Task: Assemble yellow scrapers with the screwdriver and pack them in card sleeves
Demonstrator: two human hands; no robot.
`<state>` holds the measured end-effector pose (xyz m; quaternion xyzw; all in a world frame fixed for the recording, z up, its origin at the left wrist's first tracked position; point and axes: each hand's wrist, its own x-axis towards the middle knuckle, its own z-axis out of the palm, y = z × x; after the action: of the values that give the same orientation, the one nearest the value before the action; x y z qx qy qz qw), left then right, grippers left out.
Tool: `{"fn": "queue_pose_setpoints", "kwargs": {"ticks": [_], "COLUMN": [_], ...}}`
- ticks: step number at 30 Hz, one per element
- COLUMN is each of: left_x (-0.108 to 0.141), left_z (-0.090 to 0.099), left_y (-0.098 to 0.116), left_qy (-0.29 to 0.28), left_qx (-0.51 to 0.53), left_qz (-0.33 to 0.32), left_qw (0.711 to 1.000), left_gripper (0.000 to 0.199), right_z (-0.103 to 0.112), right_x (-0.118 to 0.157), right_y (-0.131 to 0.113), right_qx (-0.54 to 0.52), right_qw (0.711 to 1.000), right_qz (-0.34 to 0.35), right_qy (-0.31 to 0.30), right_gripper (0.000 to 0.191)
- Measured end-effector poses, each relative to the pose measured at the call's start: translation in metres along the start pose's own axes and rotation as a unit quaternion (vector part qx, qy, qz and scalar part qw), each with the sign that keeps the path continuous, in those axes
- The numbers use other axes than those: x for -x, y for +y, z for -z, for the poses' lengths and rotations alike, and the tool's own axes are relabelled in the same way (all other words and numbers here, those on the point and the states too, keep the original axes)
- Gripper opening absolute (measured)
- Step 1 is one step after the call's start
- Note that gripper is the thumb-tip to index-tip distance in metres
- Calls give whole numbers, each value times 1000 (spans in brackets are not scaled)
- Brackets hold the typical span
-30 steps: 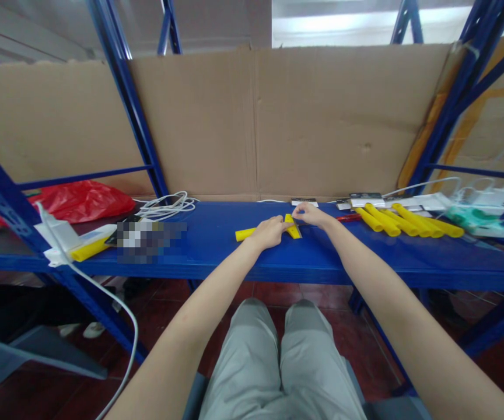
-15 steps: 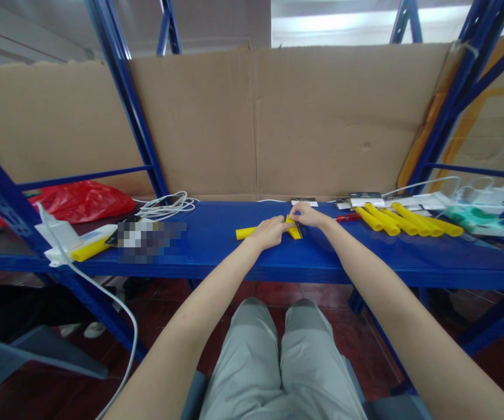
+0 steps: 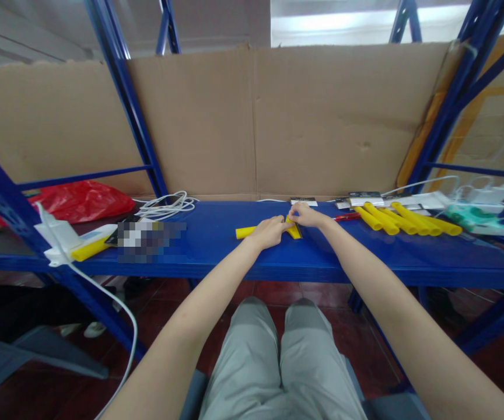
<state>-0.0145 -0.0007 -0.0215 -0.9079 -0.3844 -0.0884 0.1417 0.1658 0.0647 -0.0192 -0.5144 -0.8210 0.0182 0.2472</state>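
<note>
A yellow tube [image 3: 244, 233] lies across the blue table, running under my left hand [image 3: 270, 232]. My left hand is closed over it and presses it down. Its yellow end comes out flat and spread past my fingers, with a dark strip along the right edge. My right hand [image 3: 300, 214] is closed in a pinch at the upper edge of that end. Whatever sits between its fingertips is too small to make out. A red pen-like tool [image 3: 346, 216] lies to the right of my right hand.
Several yellow tubes [image 3: 403, 219] lie side by side on the right, before white-and-black packets [image 3: 366, 199]. A green-and-white object [image 3: 479, 220] is beyond them. Leftward are coiled white cables [image 3: 168, 204], a red plastic bag [image 3: 86, 201] and another yellow tube [image 3: 90, 249]. Cardboard [image 3: 252, 122] stands behind.
</note>
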Motion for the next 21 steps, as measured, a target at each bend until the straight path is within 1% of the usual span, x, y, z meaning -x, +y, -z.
{"fn": "queue_pose_setpoints", "kwargs": {"ticks": [5,8,10,12,15,18,21], "left_x": [0,0,0,0,0,0,0], "left_z": [-1,-1,-1,-1,-1,0,2], "left_y": [-1,0,0,0,0,0,2], "left_qy": [0,1,3,5,7,8,8], "left_qx": [2,0,-3,-7,-13,-19,-20], "left_qz": [-3,-1,-1,-3,-8,-10,-11], "left_qw": [1000,1000,1000,1000,1000,1000,1000], "left_gripper": [47,47,48,48,48,50,51], "right_z": [2,3,3,4,5,6,8], "right_x": [0,-1,0,1,5,9,11], "right_y": [0,0,0,1,0,-3,-7], "right_qx": [3,-26,-52,-80,-131,-198,-259], "right_qw": [999,998,997,996,991,978,960], "right_qz": [37,59,54,29,-23,-70,-109], "right_qy": [-8,-5,1,9,11,3,-9], "right_gripper": [13,12,10,14,26,34,37]}}
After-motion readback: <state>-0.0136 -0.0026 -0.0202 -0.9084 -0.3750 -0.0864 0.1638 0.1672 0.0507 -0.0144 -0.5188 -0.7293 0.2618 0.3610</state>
